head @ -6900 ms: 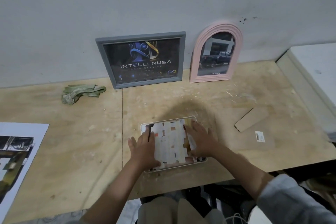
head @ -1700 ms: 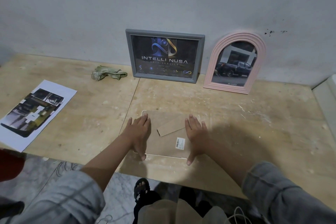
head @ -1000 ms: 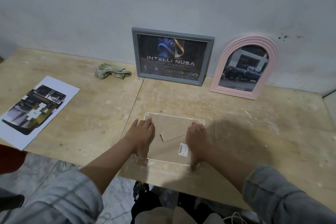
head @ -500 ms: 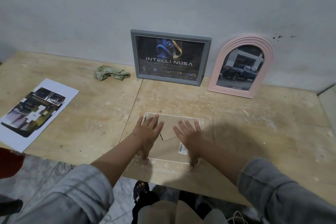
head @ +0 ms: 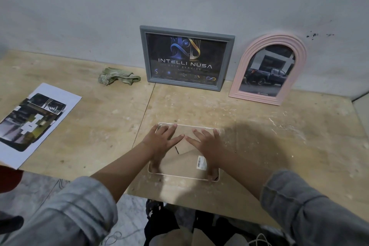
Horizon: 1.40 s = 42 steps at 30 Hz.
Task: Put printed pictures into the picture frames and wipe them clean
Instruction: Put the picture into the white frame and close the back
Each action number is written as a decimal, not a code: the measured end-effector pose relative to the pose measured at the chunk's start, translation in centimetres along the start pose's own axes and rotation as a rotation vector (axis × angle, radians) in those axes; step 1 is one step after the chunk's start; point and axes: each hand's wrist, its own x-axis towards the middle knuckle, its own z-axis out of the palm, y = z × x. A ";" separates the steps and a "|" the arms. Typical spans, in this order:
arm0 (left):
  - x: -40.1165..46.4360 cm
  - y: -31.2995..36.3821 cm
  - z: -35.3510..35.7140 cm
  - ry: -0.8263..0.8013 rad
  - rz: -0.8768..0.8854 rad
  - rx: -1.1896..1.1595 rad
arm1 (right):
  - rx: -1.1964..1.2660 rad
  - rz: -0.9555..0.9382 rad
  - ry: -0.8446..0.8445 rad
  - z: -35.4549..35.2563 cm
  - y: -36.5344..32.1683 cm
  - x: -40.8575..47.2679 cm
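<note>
White frame (head: 182, 175) face-down on bench (head: 259, 136); left hand (head: 162, 142), right hand (head: 207, 144) flat, fingers spread, pressing backing board (head: 179, 161). Risk: uneven pressure leaves backing unseated, print shifts.

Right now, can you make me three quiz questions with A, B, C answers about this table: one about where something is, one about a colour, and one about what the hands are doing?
1. Where is the green cloth?
A. left of the grey frame
B. on the printed sheet
C. under the hands

2. What colour is the arched frame?
A. blue
B. pink
C. yellow

3. What are the left hand and right hand doing?
A. holding the cloth
B. lifting the grey frame
C. pressing flat on the face-down frame

Answers: 1 A, the cloth lies by the wall beside it. 2 B, its rim is pink. 3 C, fingers lie spread on the brown backing.
</note>
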 end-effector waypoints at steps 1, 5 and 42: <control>0.0 -0.2 0.1 -0.003 0.015 0.006 | 0.009 0.001 -0.001 0.1 0.1 0.1; -0.3 -1.2 0.4 -0.015 0.054 -0.066 | 0.092 0.040 -0.109 -1.8 -0.1 -0.7; -6.8 -1.7 -9.1 0.455 -0.840 -2.039 | 0.380 -0.126 0.937 -6.5 0.7 -8.0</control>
